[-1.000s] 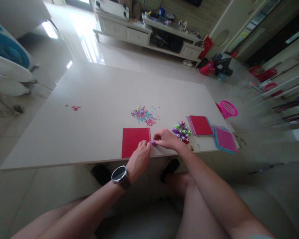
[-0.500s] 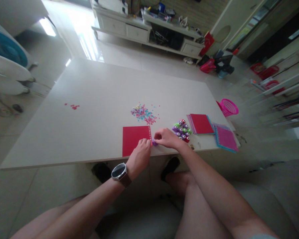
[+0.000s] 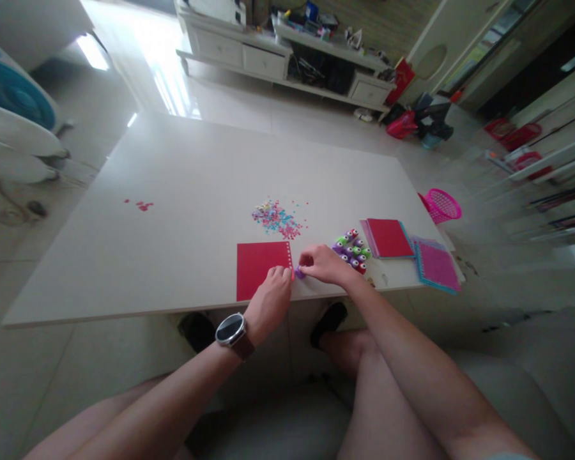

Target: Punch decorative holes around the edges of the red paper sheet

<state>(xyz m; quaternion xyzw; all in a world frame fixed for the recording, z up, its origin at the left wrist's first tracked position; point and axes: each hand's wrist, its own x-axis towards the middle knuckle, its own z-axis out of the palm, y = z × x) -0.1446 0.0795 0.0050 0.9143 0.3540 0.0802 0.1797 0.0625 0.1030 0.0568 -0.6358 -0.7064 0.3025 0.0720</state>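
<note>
A red square sheet (image 3: 256, 263) lies at the table's front edge, with a row of small holes along its right side. My left hand (image 3: 273, 291), below a wristwatch, has its fingers closed at the sheet's lower right edge. Just right of that edge, my right hand (image 3: 319, 263) pinches a small purple craft punch (image 3: 299, 273). The punch is mostly covered by the fingers, and a narrow gap seems to separate it from the sheet. Beyond the sheet is a heap of pink, blue and pale paper bits (image 3: 278, 220).
Several purple, green and red punches (image 3: 352, 251) stand grouped right of my right hand. Farther right lie a stack of red sheets (image 3: 390, 238) and some pink and blue sheets (image 3: 438, 263). A few red bits (image 3: 144, 206) are on the left of the white table (image 3: 182, 166).
My right hand and the purple punch have shifted slightly right, away from the sheet's edge. My left hand stays at the sheet; the whole view has drifted a little.
</note>
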